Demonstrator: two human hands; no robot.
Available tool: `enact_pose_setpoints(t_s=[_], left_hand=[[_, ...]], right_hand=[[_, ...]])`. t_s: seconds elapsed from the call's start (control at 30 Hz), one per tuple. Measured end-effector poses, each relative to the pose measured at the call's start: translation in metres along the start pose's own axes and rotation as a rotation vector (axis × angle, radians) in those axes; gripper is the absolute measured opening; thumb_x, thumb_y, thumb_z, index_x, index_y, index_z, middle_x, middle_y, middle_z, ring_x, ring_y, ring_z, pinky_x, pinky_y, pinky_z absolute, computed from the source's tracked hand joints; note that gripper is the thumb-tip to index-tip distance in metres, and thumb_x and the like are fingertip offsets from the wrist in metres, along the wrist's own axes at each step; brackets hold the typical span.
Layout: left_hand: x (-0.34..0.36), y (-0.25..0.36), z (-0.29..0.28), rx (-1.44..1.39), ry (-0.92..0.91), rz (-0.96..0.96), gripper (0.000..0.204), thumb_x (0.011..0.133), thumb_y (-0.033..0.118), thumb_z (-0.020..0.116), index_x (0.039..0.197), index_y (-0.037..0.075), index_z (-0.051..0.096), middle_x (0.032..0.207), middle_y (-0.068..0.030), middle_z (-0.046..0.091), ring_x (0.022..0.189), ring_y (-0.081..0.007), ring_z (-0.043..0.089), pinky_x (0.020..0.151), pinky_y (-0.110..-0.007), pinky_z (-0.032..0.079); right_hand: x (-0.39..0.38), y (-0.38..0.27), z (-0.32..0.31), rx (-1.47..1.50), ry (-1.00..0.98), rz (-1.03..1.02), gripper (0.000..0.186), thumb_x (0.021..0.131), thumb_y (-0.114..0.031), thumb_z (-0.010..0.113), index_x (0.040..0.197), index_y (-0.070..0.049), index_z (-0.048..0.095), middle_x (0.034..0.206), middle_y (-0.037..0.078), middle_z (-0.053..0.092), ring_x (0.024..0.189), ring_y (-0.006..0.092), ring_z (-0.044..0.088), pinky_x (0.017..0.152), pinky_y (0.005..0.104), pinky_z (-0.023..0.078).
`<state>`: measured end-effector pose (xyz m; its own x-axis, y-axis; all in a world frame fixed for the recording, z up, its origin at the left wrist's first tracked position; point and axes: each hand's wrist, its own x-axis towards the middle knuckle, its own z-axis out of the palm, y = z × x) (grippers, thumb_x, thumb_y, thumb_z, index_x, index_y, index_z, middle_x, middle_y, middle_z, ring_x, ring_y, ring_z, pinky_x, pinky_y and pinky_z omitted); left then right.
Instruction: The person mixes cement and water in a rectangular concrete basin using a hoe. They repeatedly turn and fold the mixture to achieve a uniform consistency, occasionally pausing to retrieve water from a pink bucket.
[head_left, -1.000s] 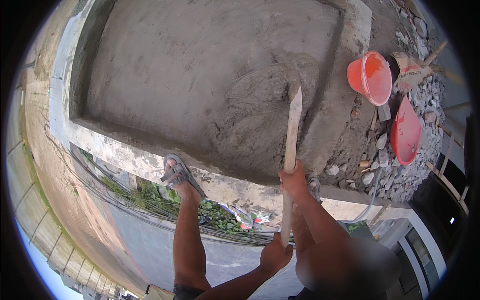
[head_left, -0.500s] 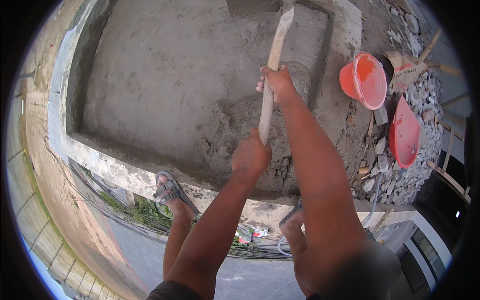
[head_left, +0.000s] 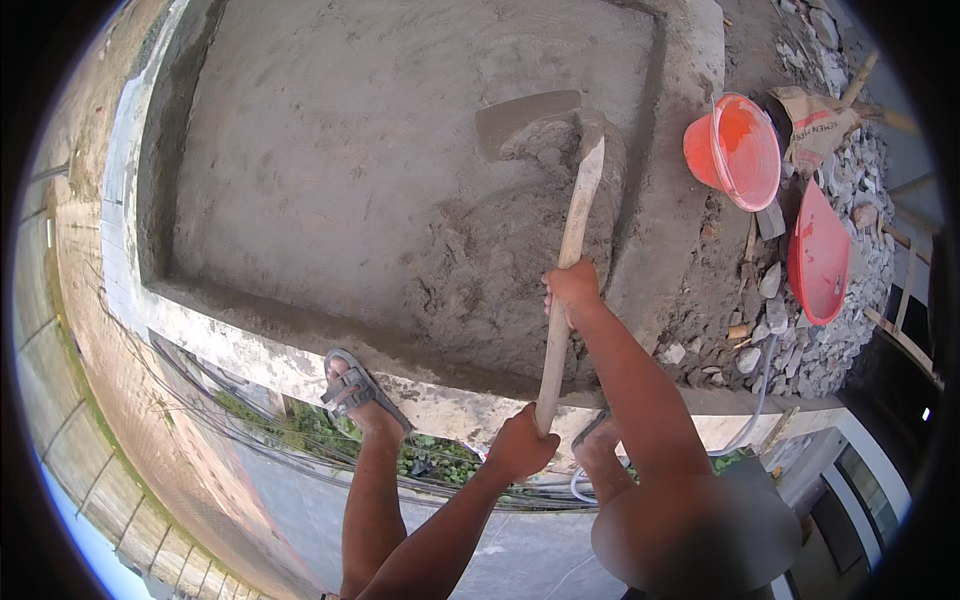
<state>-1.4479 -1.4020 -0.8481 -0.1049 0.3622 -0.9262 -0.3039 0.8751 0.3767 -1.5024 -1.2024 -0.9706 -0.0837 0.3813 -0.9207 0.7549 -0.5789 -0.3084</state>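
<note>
Both fists are wrapped round the pale wooden handle of a hoe [head_left: 577, 215]. My left hand [head_left: 522, 446] grips the butt end, over the near ledge. Farther up the shaft, my right hand [head_left: 574, 290] is closed round it. The hoe's broad, mud-coated blade [head_left: 518, 118] rests in wet grey mortar [head_left: 490, 255] toward the far right of a shallow walled basin. A clump of mortar sits against the blade's near side. Between the blade and my feet the mix is heaped and lumpy, while farther left it spreads smooth.
My sandalled feet [head_left: 362, 390] stand on the basin's near concrete wall [head_left: 450, 405]. To the right are an orange bucket [head_left: 735, 155], a tipped red basin [head_left: 820, 255], a paper sack [head_left: 815, 125] and broken rubble [head_left: 850, 340]. Cables [head_left: 250, 425] run below the wall.
My hands have drawn the hoe toward me. Its blade has come from the far edge of the view back to the lumpy mortar, and my left hand is now over the ledge.
</note>
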Motion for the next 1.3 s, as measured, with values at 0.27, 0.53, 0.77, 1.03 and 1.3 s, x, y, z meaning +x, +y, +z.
enact_pose_setpoints(t_s=[0.27, 0.53, 0.77, 1.03, 1.3], left_hand=[[-0.144, -0.042, 0.073, 0.179, -0.197, -0.35, 0.056, 0.08, 0.032, 0.062, 0.122, -0.002, 0.047, 0.096, -0.0274, 0.067, 0.096, -0.043, 0.065, 0.086, -0.049, 0.052], [-0.14, -0.017, 0.087, 0.254, -0.243, -0.146, 0.061, 0.081, 0.037, 0.061, 0.124, -0.004, 0.044, 0.083, -0.0255, 0.067, 0.082, -0.0431, 0.068, 0.077, -0.051, 0.055], [0.092, 0.155, -0.012, 0.154, 0.196, 0.408, 0.059, 0.076, 0.025, 0.066, 0.123, -0.007, 0.052, 0.093, -0.0275, 0.067, 0.084, -0.0386, 0.068, 0.08, -0.043, 0.053], [0.157, 0.201, -0.008, -0.49, -0.137, 0.4, 0.033, 0.082, 0.014, 0.059, 0.108, -0.004, 0.053, 0.073, -0.0082, 0.057, 0.053, -0.0161, 0.053, 0.054, -0.034, 0.046], [0.071, 0.145, 0.045, -0.74, -0.185, 0.209, 0.026, 0.081, 0.012, 0.056, 0.103, -0.002, 0.053, 0.07, -0.0054, 0.054, 0.052, -0.0126, 0.051, 0.051, -0.031, 0.045]], right_hand=[[-0.128, 0.129, -0.038, 0.034, 0.018, 0.05, 0.043, 0.078, 0.003, 0.065, 0.111, -0.003, 0.038, 0.072, 0.01, 0.052, 0.046, 0.0202, 0.055, 0.037, 0.0361, 0.044], [-0.172, 0.063, -0.086, 0.083, -0.011, -0.086, 0.046, 0.082, 0.001, 0.064, 0.117, 0.0, 0.035, 0.077, 0.013, 0.052, 0.045, 0.0192, 0.056, 0.037, 0.0345, 0.044], [0.054, -0.173, -0.098, -0.355, 0.497, -0.53, 0.058, 0.076, -0.011, 0.069, 0.12, 0.011, 0.039, 0.101, 0.027, 0.063, 0.08, 0.0338, 0.07, 0.068, 0.0413, 0.058], [0.107, -0.21, -0.106, -0.684, 0.473, -0.531, 0.066, 0.082, -0.009, 0.061, 0.134, 0.007, 0.023, 0.119, 0.028, 0.058, 0.104, 0.039, 0.064, 0.086, 0.0443, 0.054], [0.077, -0.177, -0.098, -0.471, 0.246, -0.297, 0.051, 0.079, -0.003, 0.057, 0.126, 0.009, 0.041, 0.09, 0.022, 0.059, 0.062, 0.0304, 0.064, 0.047, 0.0429, 0.056]])
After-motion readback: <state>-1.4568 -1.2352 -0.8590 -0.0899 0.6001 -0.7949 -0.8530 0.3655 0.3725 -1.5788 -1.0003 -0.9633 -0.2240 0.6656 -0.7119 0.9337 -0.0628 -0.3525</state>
